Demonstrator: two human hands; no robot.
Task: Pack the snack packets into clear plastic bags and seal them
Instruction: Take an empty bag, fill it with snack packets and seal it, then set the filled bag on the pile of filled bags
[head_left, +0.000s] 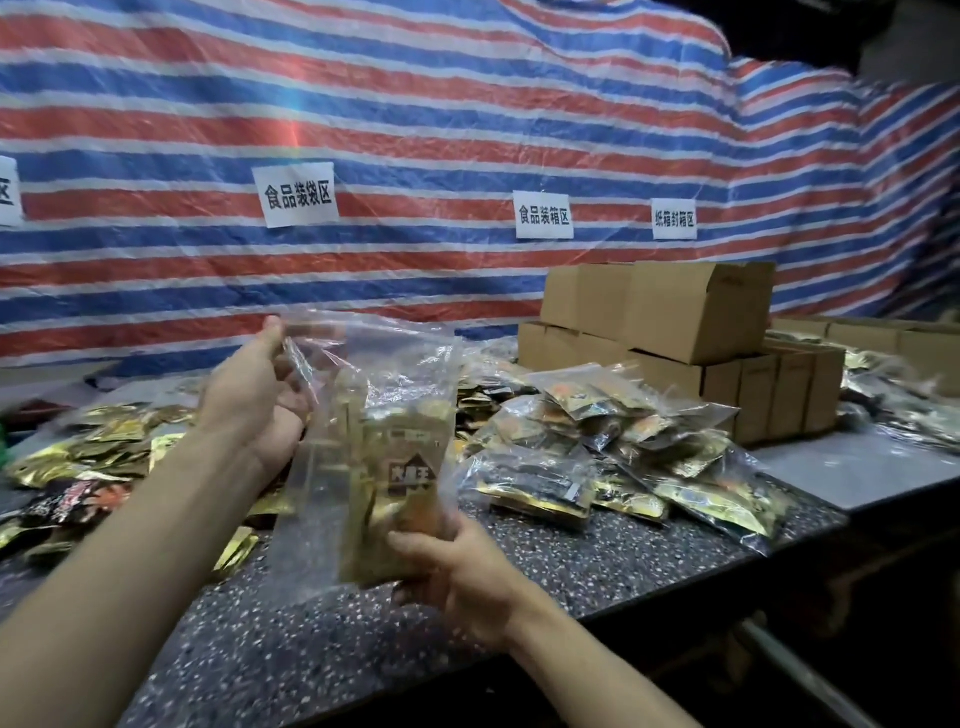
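I hold a clear plastic bag (358, 457) upright above the speckled table (322, 639). Gold snack packets (400, 483) show through its lower half. My left hand (260, 395) pinches the bag's upper left edge near the mouth. My right hand (457, 577) grips the bag's bottom from below, fingers curled round the packets inside. The top of the bag stands loose and crumpled; whether its seal is closed cannot be told.
Loose gold and dark snack packets (98, 452) lie heaped on the left. Filled clear bags (613, 447) are piled on the right. Stacked cardboard boxes (691, 332) stand behind them. A striped tarp (415, 130) with paper signs hangs at the back. The table's edge (727, 561) runs right.
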